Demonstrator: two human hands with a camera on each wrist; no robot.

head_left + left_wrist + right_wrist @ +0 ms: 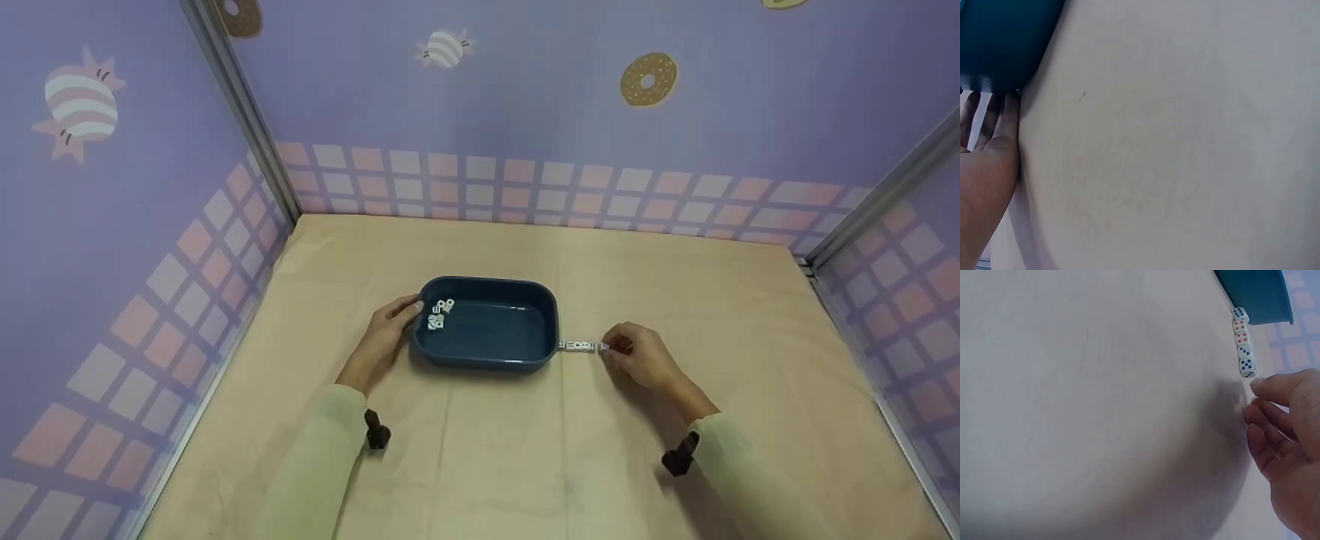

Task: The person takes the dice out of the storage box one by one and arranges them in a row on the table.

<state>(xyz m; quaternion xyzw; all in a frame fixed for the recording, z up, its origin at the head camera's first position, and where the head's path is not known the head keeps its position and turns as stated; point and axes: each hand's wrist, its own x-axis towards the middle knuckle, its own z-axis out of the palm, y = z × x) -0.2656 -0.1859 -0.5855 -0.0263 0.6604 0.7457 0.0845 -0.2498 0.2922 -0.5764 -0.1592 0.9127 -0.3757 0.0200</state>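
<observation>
A dark blue rectangular tray (491,364) sits on the cloth, with several white dice (436,321) clustered at its left end. My left hand (386,330) holds the tray's left side, thumb at the rim and fingers against the outer wall. From the tray's right side runs a straight row of white dice (1243,338), showing red and blue pips. Just past the row's outer end, my right hand (637,356) pinches a white die (604,346) at its fingertips. In the right wrist view the fingers largely hide that die.
Pale cloth (495,450) covers the table around the tray. Purple printed walls (525,97) enclose the back and both sides, with metal corner posts (247,105). Dark wrist mounts (377,431) sit at both cuffs.
</observation>
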